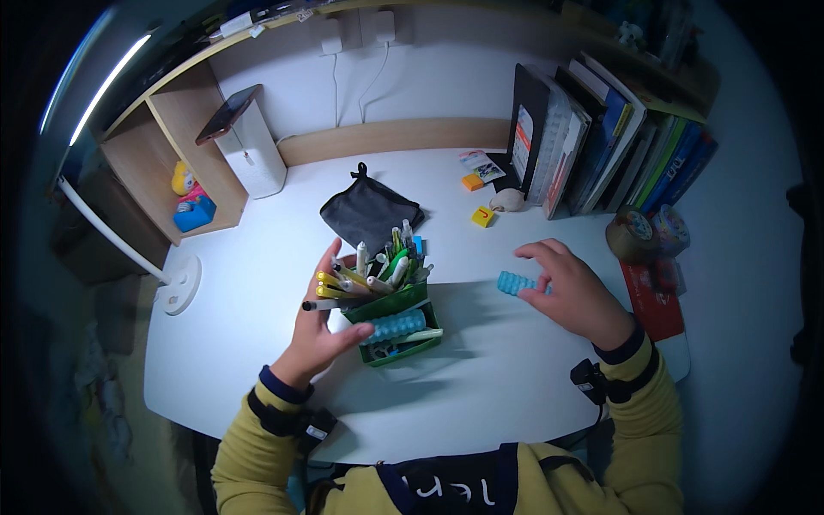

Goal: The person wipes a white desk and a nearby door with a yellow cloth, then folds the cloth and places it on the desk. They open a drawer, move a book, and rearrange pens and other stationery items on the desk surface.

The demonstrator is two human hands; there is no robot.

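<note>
A green pen holder (pixel 399 302) stands on the white desk, packed with pens and markers (pixel 360 277). My left hand (pixel 318 322) wraps its left side, fingers behind and thumb across the front. In the holder's lower front compartment lies a light-blue bumpy cylinder (pixel 402 325), close to my left thumb, beside a pale green stick (pixel 418 335). To the right, my right hand (pixel 570 293) has a second light-blue bumpy piece (pixel 513 283) by its right end, between thumb and a curled finger. The index finger arches apart above that piece. Whether it touches the desk is unclear.
Behind the holder lies a dark drawstring pouch (pixel 370 209). Yellow block (pixel 483 217) and orange block (pixel 472 183) sit near upright books (pixel 599 135). Tape rolls (pixel 634 235) and a red packet (pixel 653 302) line the right edge; a lamp base (pixel 180 286) stands left.
</note>
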